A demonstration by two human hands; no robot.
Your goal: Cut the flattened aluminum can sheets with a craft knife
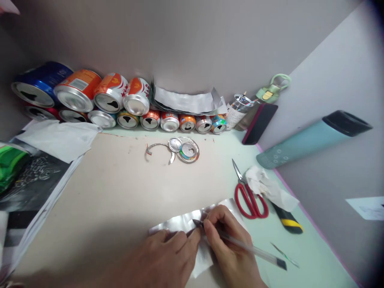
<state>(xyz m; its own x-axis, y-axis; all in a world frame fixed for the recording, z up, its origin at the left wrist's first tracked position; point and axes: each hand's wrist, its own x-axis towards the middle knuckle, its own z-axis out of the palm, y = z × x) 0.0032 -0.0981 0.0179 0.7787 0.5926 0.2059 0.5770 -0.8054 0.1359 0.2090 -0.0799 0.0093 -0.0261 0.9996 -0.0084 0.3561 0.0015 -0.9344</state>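
Note:
My right hand (pixel 229 238) is closed around a pen (pixel 255 250) with a clear barrel and a dark end. The pen's tip touches the silvery aluminium sheet (pixel 183 222), which looks like metal cut from a can. On the left, my left hand (pixel 168 256) rests on the sheet's near part, fingers bent and spread slightly, pressing it down. Its fingertips lie close to the pen tip. Both hands cover much of the sheet. Beyond them lie cut can tops and metal strips (pixel 189 151). Red-handled scissors (pixel 250 200) are right of the sheet.
Drink cans (pixel 111 94) are stacked along the back wall, with curved metal sheets (pixel 186 100) on top. At right are a pen holder (pixel 238 110), a phone (pixel 259 124), a teal bottle (pixel 306 140), crumpled tissue (pixel 270 188) and a black-yellow handle (pixel 289 222). Papers (pixel 57 138) lie left.

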